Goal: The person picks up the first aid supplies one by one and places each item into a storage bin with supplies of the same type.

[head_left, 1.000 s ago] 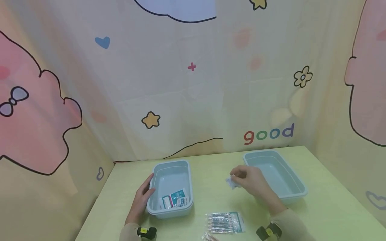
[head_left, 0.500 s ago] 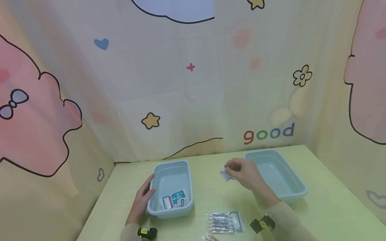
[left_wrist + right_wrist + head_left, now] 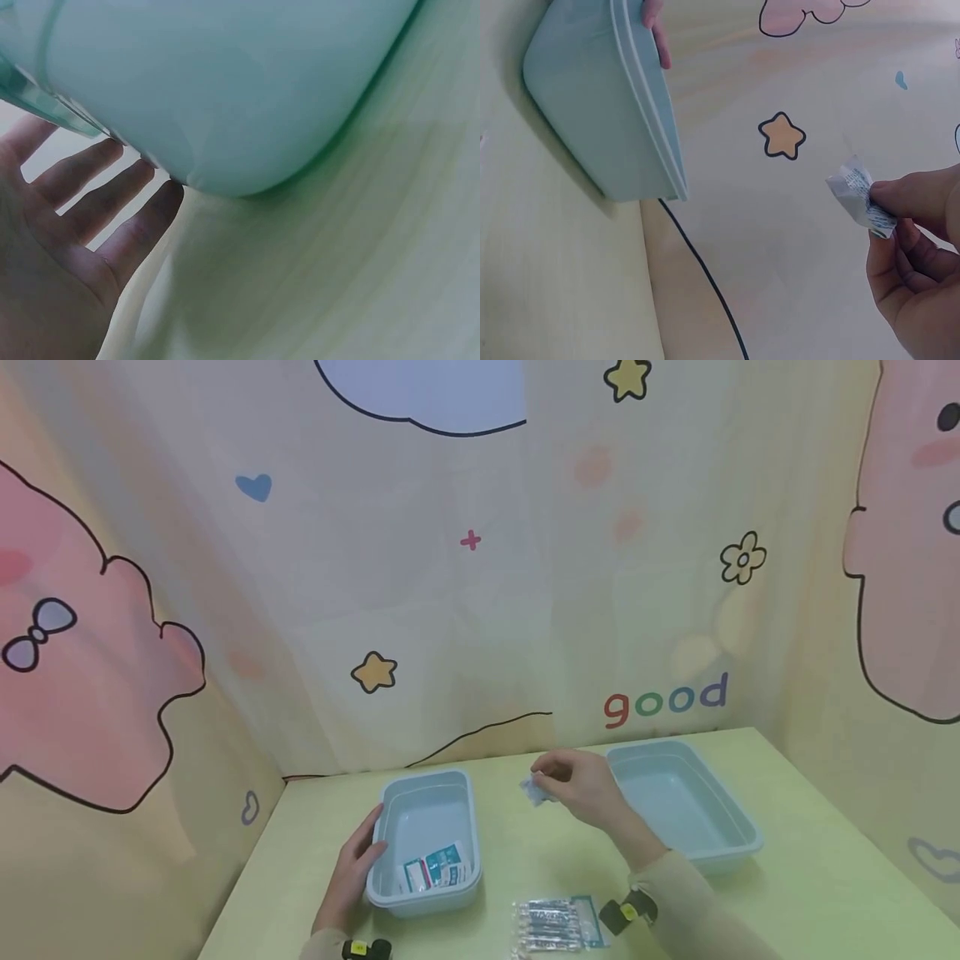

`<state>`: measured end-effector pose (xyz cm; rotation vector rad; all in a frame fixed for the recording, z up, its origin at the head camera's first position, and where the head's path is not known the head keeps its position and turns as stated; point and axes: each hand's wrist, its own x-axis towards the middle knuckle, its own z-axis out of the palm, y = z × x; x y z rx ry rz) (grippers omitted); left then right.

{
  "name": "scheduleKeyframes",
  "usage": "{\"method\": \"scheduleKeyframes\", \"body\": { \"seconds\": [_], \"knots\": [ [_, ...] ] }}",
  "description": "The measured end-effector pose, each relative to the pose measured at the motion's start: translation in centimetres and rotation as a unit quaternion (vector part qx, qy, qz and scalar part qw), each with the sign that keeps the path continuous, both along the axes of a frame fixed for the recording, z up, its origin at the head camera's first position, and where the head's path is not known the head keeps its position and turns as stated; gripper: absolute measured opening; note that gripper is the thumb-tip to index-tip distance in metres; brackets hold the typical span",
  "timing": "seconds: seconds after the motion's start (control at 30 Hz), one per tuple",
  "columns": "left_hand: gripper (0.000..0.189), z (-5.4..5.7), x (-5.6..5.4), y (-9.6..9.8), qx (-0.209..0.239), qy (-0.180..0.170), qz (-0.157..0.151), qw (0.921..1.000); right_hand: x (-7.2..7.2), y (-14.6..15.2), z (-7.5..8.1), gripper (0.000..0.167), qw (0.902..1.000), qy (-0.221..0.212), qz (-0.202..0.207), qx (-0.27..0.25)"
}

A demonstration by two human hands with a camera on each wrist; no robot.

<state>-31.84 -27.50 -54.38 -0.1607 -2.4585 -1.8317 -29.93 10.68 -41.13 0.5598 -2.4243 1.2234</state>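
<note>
Right hand pinched a crumpled packet, aloft between left tub and right tub; left hand, fingers spread, touched left tub's wall. Seemingly partway: printed packets lay inside, the pinched one outside, bagged sticks on table

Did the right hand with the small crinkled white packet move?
Yes: the right hand moved left, away from the pale blue rectangular plastic tub on the right.
</note>
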Motion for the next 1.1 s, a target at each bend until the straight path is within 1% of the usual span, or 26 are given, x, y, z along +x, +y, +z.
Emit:
{"method": "scheduleKeyframes", "body": {
  "seconds": [0.07, 0.17, 0.4, 0.67, 0.87, 1.1],
  "knots": [
    [0.056, -0.1, 0.0, 0.0, 0.002, -0.005, 0.002, 1.0000, -0.1, -0.5, 0.1, 0.006, 0.9999, -0.004, 0.005, -0.009],
    [0.056, -0.1, 0.0, 0.1, 0.004, -0.004, 0.000, 1.0000, -0.2, -1.1, 0.4, 0.007, 0.9996, -0.013, 0.012, -0.023],
    [0.055, 0.0, -0.2, 0.0, 0.000, 0.010, 0.003, 0.9999, -0.1, -2.4, 1.0, 0.007, 0.9987, -0.024, 0.025, -0.036],
    [0.055, -0.3, -0.2, -0.2, 0.005, 0.001, -0.004, 1.0000, -0.2, -3.0, 1.1, 0.008, 0.9986, -0.021, 0.030, -0.038],
    [0.055, -0.2, -0.2, -0.3, 0.011, -0.005, -0.009, 0.9999, -0.3, -3.4, 1.1, 0.007, 0.9983, -0.020, 0.029, -0.045],
    [0.055, -0.2, -0.1, -0.3, 0.012, -0.008, -0.008, 0.9999, 0.0, -4.0, 1.2, 0.007, 0.9972, -0.037, 0.034, -0.055]
  ]
}}
